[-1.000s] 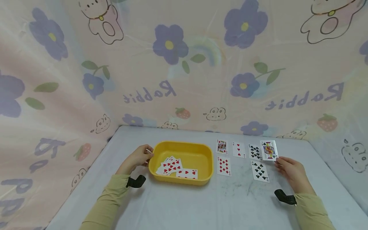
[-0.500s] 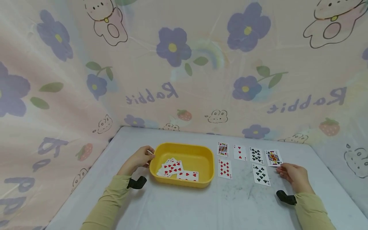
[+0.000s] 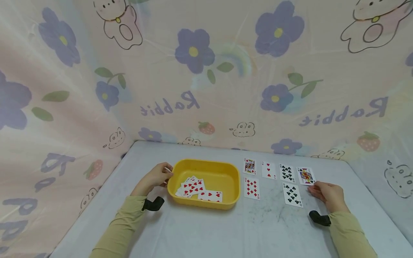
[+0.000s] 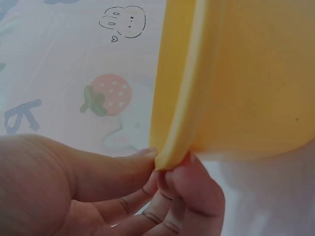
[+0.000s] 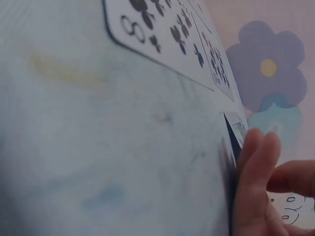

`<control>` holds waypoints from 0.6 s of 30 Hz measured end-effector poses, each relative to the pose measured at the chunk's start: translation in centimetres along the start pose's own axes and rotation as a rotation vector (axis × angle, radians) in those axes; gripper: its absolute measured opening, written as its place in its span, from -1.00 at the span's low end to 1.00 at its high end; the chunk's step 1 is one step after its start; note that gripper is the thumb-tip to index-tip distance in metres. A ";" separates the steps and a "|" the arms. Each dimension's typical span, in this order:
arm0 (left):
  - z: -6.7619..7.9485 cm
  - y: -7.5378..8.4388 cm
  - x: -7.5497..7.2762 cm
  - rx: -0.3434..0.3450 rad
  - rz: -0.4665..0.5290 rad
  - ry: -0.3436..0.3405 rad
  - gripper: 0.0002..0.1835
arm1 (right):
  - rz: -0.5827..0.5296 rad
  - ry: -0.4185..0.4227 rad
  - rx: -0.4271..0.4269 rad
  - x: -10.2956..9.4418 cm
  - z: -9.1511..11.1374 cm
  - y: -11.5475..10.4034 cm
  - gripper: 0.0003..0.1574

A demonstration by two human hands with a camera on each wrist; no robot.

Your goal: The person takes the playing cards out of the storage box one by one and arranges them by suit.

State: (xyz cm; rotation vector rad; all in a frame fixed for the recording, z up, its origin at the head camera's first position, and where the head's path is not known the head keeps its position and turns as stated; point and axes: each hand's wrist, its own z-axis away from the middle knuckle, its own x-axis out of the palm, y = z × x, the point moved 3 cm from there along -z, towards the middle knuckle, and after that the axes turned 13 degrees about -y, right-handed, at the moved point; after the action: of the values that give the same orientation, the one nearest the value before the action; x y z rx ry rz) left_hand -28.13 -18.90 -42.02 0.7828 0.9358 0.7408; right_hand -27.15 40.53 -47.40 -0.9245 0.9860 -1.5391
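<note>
My left hand (image 3: 158,175) pinches the left end of the rim of a yellow plastic tray (image 3: 206,205); the left wrist view shows the thumb and curled fingers on its rim (image 4: 184,115). Inside lie several red-suited playing cards (image 3: 193,186), fanned and overlapping, along the near side. My right hand (image 3: 330,195) pinches the near right corner of a face card (image 3: 305,176) at the right end of the back row. In the right wrist view that card (image 5: 238,129) shows a dark gap under its near edge. The fingers hide its corner.
Left of that card, the back row has an eight of clubs-like card (image 3: 286,173), a three of hearts (image 3: 269,170) and a red face card (image 3: 250,166). In front lie a diamonds card (image 3: 252,188) and a clubs card (image 3: 292,195). A patterned curtain (image 3: 226,89) stands behind.
My right hand has lowered the face card from partly over the neighbouring clubs card, moving it right, to the end of the back row. The left hand keeps its hold on the tray.
</note>
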 end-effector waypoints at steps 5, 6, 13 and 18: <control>0.0 0.0 0.0 0.001 0.001 -0.003 -0.80 | -0.059 -0.020 0.007 0.1 0.0 -0.1 -0.89; 0.0 0.1 0.0 0.000 0.002 -0.003 -0.80 | -0.074 -0.029 0.003 0.1 0.0 -0.1 -0.92; 0.0 0.0 0.0 -0.006 -0.002 0.000 -0.80 | -0.109 -0.081 -0.006 0.3 0.4 -0.3 -0.92; 0.0 0.0 0.0 -0.009 -0.002 0.002 -0.80 | -0.094 -0.066 0.006 0.2 0.6 -0.4 -0.88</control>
State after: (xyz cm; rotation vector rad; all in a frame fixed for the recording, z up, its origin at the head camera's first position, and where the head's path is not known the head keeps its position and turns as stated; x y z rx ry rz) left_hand -28.09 -18.88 -42.06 0.7730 0.9339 0.7437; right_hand -26.74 40.31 -46.73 -1.0234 0.9019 -1.5783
